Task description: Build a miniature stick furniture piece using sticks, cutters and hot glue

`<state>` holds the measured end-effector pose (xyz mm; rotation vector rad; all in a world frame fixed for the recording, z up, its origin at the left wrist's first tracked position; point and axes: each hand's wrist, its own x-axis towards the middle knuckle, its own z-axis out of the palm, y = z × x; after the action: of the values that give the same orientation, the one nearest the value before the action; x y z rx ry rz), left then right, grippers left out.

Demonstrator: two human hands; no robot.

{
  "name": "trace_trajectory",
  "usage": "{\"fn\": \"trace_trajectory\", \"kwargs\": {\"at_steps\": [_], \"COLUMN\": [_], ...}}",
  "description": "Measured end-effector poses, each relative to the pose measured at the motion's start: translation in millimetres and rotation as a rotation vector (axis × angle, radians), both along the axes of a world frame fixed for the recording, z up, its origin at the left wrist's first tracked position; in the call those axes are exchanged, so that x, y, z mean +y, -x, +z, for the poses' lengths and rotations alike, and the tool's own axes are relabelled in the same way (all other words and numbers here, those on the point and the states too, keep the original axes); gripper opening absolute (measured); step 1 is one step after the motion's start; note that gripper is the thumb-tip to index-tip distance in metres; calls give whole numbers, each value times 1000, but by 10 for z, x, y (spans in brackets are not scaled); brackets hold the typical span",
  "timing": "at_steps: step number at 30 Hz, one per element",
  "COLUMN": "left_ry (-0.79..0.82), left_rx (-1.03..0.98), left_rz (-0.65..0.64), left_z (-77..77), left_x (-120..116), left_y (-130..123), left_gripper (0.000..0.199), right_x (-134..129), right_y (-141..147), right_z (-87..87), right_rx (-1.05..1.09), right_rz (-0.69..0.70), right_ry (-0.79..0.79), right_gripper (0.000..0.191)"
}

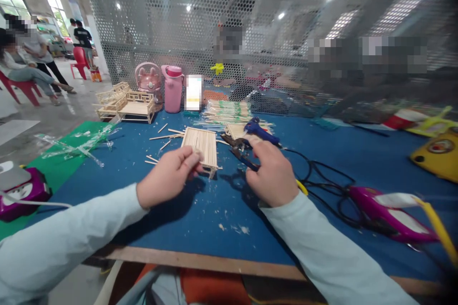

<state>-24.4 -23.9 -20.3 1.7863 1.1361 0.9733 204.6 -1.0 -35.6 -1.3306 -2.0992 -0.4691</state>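
Observation:
My left hand [170, 174] is closed in a pinch at the front left corner of a small slatted platform [200, 143] built of thin wooden sticks. What its fingertips hold, if anything, is too small to make out. My right hand [270, 169] grips a pair of pliers [246, 159] with dark jaws and blue and yellow handles, the jaws pointing left, to the right of the platform. Behind the pliers lies a blue glue gun [263, 132]. Another stick-built panel [234, 131] is partly hidden by the tools. Loose sticks [166, 137] lie left of the platform.
Finished-looking stick furniture [136, 107], a pink bottle [173, 90] and a lit phone [193, 93] stand at the back, before a perforated metal screen [161, 19]. Bundled sticks [227, 112] lie there too. Black cable [315, 176] and a purple power strip [390, 214] are at right.

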Motion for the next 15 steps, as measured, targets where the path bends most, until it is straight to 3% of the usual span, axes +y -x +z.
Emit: {"fn": "trace_trajectory", "kwargs": {"at_steps": [2,3,7,12,15], "left_ry": [-201,-221,-15,12,1], "left_rx": [293,426,817,992,1031], "left_rz": [132,156,-30,-67,-54], "left_z": [113,160,186,-7,-48], "left_x": [256,379,718,828,817], "left_y": [290,446,905,957,912], "left_gripper": [25,27,22,22,18], "right_x": [-10,-13,-10,7,23], "right_y": [5,10,15,-25,-43], "right_z": [-6,-11,-18,-14,-26], "right_rx": [-1,-9,-41,-33,-39], "right_rz": [27,34,53,63,38], "right_ry": [5,14,58,85,81], "right_gripper": [61,59,56,58,60]}}
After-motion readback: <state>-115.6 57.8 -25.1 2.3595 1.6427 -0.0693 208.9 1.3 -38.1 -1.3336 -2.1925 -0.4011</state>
